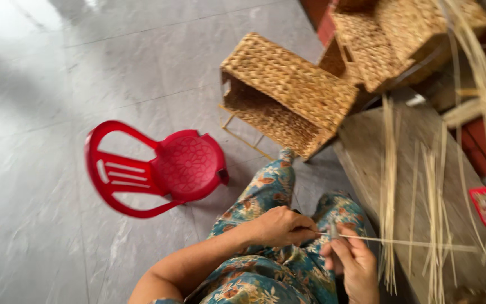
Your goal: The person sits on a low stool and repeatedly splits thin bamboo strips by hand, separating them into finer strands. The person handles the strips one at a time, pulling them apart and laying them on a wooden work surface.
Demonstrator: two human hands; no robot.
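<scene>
1. So, far left sits a small red plastic chair (164, 169) on the grey floor, nobody on it.
2. Left hand (279, 225) is pinched shut on the near end of a thin straw strand (412, 242), over the person's lap.
3. Right hand (355, 262) grips a small blade-like tool (333, 229) against that strand; looks like the trimming step, so steady tension matters next.
4. Further right, loose reeds (389, 191) lie on a wooden bench (367, 141), woven baskets (288, 93) behind.

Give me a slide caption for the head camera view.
Both hands pinch a thin straw strand beside woven baskets.
</scene>
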